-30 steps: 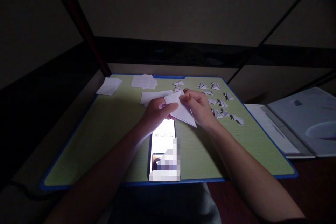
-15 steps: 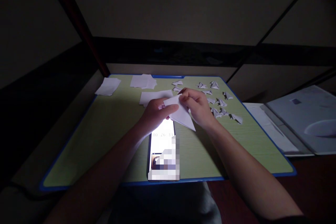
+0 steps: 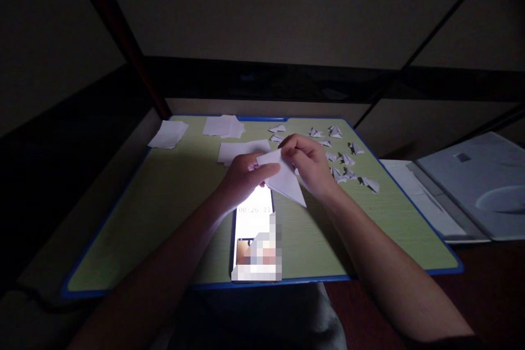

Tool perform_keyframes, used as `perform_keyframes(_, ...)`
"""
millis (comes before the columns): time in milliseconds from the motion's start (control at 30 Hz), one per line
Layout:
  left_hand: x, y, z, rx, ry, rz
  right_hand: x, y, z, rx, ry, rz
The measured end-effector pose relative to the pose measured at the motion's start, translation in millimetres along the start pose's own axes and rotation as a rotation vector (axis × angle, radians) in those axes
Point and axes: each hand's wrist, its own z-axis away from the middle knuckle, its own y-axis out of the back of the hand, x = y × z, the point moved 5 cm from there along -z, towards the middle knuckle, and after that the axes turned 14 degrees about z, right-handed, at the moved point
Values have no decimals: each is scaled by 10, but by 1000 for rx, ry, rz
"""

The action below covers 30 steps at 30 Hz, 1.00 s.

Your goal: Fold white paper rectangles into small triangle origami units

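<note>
We hold a folded white paper [image 3: 289, 183] over the middle of the table [image 3: 143, 219], between its far edge and its near edge. It looks very light, and we think it bends easily but is stiffer where it is folded. It may crease or tear if we pull hard, so we would hold it softly by its edges and corners. Our left hand [image 3: 248, 175] is closed on its left side, thumb flat on top, fingers mostly hidden. Our right hand [image 3: 308, 163] pinches its far end between thumb and bent fingers, with no gap we can see. The tip nearest us hangs free. A bright phone [image 3: 252, 224] lies by the table's near edge. A stack of white paper [image 3: 168, 134] sits at the far left corner, and small folded paper shapes [image 3: 346, 159] lie toward the far right corner.
</note>
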Motion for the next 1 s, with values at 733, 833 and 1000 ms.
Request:
perform_keyframes(733, 34, -26, 0, -9, -1, -47, -5, 30, -23, 68, -6, 6)
perform_keyframes(833, 37, -15, 1, -3, -2, -53, -14, 37, -18, 76, 3, 15)
perform_keyframes(1000, 33, -9, 6, -4, 0, -59, -9, 37, -18, 79, 16, 15)
